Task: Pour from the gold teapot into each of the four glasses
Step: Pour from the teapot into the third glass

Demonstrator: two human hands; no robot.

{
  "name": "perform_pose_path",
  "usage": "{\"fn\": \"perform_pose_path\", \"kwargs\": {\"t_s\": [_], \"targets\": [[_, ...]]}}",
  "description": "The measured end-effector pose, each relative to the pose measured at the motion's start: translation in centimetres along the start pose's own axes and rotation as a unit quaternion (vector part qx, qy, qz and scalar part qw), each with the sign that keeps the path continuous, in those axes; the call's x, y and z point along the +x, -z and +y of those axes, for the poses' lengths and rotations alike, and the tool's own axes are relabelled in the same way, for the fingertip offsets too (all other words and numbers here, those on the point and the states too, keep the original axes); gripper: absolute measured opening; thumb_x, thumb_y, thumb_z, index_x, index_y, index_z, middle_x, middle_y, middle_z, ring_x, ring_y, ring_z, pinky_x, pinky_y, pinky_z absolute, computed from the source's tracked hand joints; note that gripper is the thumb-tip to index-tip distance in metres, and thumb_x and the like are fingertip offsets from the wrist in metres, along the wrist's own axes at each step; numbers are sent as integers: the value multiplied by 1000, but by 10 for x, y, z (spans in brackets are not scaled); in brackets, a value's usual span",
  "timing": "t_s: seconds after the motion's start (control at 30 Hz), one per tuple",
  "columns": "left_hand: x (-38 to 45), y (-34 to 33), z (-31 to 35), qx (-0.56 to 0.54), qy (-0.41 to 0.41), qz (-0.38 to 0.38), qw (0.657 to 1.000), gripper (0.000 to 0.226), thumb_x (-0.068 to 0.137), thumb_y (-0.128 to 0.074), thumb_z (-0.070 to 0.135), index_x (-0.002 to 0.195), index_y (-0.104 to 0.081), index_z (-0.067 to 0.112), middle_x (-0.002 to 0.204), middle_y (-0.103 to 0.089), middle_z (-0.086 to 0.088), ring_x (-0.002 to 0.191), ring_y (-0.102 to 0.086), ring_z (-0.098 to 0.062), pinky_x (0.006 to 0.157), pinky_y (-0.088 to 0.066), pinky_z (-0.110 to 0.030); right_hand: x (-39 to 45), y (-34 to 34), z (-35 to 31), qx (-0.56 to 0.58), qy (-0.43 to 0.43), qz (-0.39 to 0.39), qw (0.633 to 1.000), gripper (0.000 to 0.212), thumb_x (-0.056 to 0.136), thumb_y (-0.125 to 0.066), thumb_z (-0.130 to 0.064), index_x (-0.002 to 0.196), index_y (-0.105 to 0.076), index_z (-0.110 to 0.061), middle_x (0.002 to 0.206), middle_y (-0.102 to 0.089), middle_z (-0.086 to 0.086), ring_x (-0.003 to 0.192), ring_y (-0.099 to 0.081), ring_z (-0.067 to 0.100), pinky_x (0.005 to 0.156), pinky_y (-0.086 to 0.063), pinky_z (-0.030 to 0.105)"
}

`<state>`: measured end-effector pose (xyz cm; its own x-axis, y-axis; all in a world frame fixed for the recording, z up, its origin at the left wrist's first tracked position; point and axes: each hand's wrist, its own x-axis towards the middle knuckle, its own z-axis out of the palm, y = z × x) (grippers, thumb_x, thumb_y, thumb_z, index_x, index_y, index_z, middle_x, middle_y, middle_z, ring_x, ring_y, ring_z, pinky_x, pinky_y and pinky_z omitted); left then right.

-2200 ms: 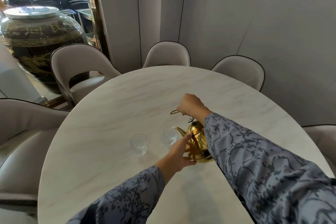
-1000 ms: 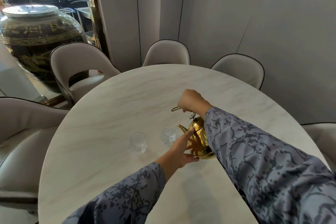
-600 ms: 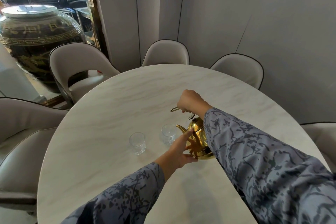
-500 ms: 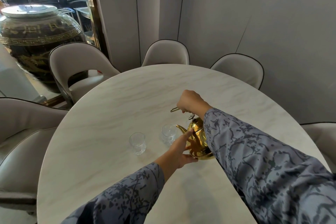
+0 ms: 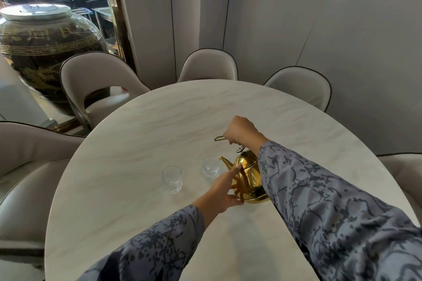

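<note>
Gold and polished, the round-bellied metal teapot (image 5: 249, 175) sits low over the pale marble oval worktop (image 5: 141, 134), tipped toward nine o'clock so its curved spout reaches the rim of the nearer clear cut-glass tumbler (image 5: 211, 167). Your right hand (image 5: 241, 130) is closed in a fist around the thin wire handle above the lid knob. Your left hand (image 5: 225, 187) lies open, fingers flat against the pot's side and its base, steadying it without closing round it. A second clear tumbler (image 5: 171, 179) stands apart at nine o'clock of the first; only these two glasses show. Both forearms wear grey sleeves with a dark branching print. Beyond the worktop's ten o'clock edge stands a big dark glazed jar (image 5: 45, 52) with a gold key-pattern band; the gold characters above that band are too blurred to read.
</note>
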<state>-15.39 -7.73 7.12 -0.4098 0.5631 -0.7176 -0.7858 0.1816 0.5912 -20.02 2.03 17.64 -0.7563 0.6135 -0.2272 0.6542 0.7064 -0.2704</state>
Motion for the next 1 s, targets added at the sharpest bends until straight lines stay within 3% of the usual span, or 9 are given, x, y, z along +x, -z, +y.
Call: {"fn": "perform_pose_path", "kwargs": {"t_s": [0.13, 0.27, 0.4, 0.53, 0.7, 0.83, 1.0], "targets": [[4, 7, -5, 46, -12, 4, 999, 51, 82, -69, 50, 118, -49, 21, 145, -43, -16, 125, -51, -42, 100, -49, -53, -2, -10, 14, 49, -4, 6, 999, 24, 85, -64, -9, 61, -58, -6, 62, -59, 6, 55, -54, 22, 53, -42, 29], [7, 17, -11, 101, -37, 14, 994, 55, 84, -65, 54, 129, -53, 25, 135, -50, -12, 122, -54, -37, 100, -50, -53, -3, -22, 26, 109, -8, 9, 994, 21, 86, -62, -17, 67, -59, -6, 84, -74, 13, 77, -70, 30, 60, -47, 31], [4, 26, -14, 136, -64, 34, 988, 65, 82, -67, 55, 137, -49, 25, 124, -59, -9, 119, -58, -31, 100, -50, -52, -9, -24, 33, 126, -12, 17, 992, 20, 88, -61, -21, 78, -64, -3, 72, -65, 8, 62, -58, 25, 52, -42, 27], [-3, 31, -15, 151, -83, 51, 984, 73, 82, -69, 51, 144, -40, 26, 136, -57, -13, 126, -54, -31, 104, -47, -54, -17, -25, 39, 161, -11, 23, 987, 29, 91, -60, -24, 70, -55, -5, 59, -51, 4, 49, -46, 19, 47, -35, 25], [-12, 43, -15, 138, -102, 69, 983, 79, 80, -71, 52, 146, -36, 27, 133, -55, -12, 125, -53, -31, 102, -48, -52, -29, -26, 29, 200, 24, 18, 979, 30, 93, -56, -23, 82, -71, 1, 60, -57, 5, 45, -46, 19, 50, -39, 27], [-26, 59, -17, 109, -97, 73, 987, 82, 76, -72, 56, 145, -37, 28, 135, -57, -12, 126, -53, -32, 101, -49, -54, -38, -29, 5, 207, 85, 10, 975, 13, 95, -55, -17, 91, -67, -13, 64, -57, 3, 54, -50, 20, 51, -40, 26], [-36, 81, -18, 81, -94, 76, 989, 81, 75, -72, 58, 143, -39, 27, 137, -55, -12, 124, -54, -35, 100, -50, -55, -44, -41, -21, 208, 119, 8, 971, 19, 93, -58, -14, 101, -75, -16, 70, -62, -3, 49, -49, 12, 47, -40, 25]]}}
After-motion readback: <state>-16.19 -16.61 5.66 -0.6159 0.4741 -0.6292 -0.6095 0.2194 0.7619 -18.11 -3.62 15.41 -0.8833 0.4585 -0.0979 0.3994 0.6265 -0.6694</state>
